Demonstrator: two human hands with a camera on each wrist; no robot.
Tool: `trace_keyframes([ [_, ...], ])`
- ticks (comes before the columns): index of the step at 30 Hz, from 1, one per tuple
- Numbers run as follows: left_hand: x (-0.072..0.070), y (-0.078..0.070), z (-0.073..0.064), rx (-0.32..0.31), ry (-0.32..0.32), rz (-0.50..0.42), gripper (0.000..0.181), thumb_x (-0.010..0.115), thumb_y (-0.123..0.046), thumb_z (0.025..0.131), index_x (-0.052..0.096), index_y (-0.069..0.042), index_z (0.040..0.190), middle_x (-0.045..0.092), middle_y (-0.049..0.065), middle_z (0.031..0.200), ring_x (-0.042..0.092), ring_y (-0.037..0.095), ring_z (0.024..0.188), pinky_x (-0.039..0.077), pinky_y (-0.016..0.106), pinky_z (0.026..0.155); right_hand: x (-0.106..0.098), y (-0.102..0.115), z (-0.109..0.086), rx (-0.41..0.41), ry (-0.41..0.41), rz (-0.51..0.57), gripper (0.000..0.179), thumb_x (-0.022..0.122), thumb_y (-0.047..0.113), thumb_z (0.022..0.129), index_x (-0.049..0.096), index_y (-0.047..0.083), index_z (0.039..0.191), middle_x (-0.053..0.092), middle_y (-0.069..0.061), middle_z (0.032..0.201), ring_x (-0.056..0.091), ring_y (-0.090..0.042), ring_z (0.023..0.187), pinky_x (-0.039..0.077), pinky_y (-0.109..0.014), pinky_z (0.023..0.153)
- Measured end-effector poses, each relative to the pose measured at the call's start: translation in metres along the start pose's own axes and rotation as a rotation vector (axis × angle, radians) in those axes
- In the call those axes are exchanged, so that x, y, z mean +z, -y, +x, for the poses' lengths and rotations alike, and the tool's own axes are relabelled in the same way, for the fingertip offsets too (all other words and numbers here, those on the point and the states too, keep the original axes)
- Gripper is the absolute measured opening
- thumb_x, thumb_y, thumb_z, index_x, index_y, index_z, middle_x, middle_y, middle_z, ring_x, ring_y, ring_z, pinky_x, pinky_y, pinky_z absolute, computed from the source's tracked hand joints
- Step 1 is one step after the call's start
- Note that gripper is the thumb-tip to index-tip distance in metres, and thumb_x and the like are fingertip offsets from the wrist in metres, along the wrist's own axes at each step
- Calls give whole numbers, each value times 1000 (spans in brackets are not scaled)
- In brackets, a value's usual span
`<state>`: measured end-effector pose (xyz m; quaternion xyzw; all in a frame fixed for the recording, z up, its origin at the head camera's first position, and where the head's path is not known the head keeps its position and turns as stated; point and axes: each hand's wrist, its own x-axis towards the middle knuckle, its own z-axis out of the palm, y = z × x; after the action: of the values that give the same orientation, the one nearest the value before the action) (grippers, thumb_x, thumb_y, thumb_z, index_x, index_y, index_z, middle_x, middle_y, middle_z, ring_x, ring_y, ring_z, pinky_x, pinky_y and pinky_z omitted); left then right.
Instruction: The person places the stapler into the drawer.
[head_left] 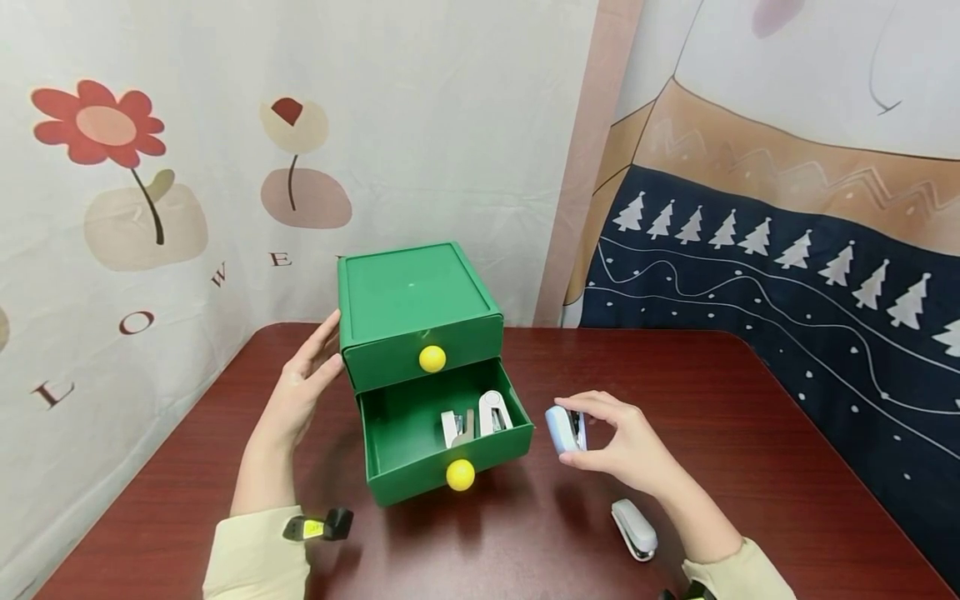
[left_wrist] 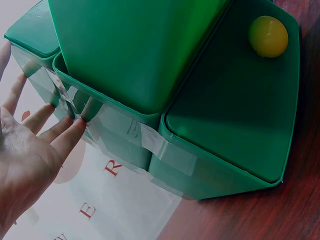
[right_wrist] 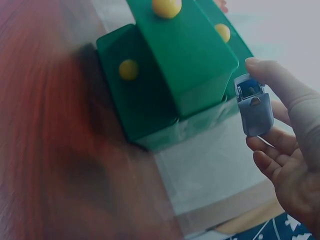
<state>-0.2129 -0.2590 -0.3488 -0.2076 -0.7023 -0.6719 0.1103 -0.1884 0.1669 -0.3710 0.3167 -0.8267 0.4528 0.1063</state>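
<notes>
A green drawer cabinet [head_left: 412,292] with yellow knobs stands on the table, its middle drawer [head_left: 405,437] pulled out. Inside that drawer lie a small white stapler [head_left: 450,429] with a grey-brown piece beside it and another white stapler [head_left: 492,410]. My left hand [head_left: 300,387] rests its extended fingertips against the cabinet's left side; the left wrist view shows these fingers [left_wrist: 62,137] spread on the side wall. Right of the drawer, my right hand [head_left: 618,437] pinches a light blue stapler [head_left: 564,429] between thumb and fingers, above the table and apart from the drawer.
A grey stapler [head_left: 634,529] lies on the dark red wooden table [head_left: 645,358], near my right forearm. Behind the table hangs a printed curtain [head_left: 450,125]. The cabinet's bottom drawer [left_wrist: 230,100] is closed beneath the pulled-out one.
</notes>
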Motion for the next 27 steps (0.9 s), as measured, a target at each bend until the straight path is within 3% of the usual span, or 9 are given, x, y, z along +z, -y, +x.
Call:
trace_keyframes([
  [6,0,1,0,2,1,-5,55,45,-7,102,28,-18,153,30,2,152,28,18,137,33,18,97,6,17,13,-21,0,23,56,88,23,69,67,23,121,61,9,115,56,-14,98,48,-33,80],
  [15,1,0,2,-6,3,3,55,46,-8,102,28,-19,153,29,3,153,27,19,137,33,19,97,23,37,34,-90,5,70,59,89,19,68,67,9,121,64,1,114,56,-17,102,48,-34,83],
  [27,-1,0,0,-9,-4,5,55,46,-8,102,28,-19,153,30,3,153,28,18,137,34,18,97,54,55,60,-83,45,97,58,89,20,67,69,11,120,63,5,111,54,-13,99,50,-39,74],
])
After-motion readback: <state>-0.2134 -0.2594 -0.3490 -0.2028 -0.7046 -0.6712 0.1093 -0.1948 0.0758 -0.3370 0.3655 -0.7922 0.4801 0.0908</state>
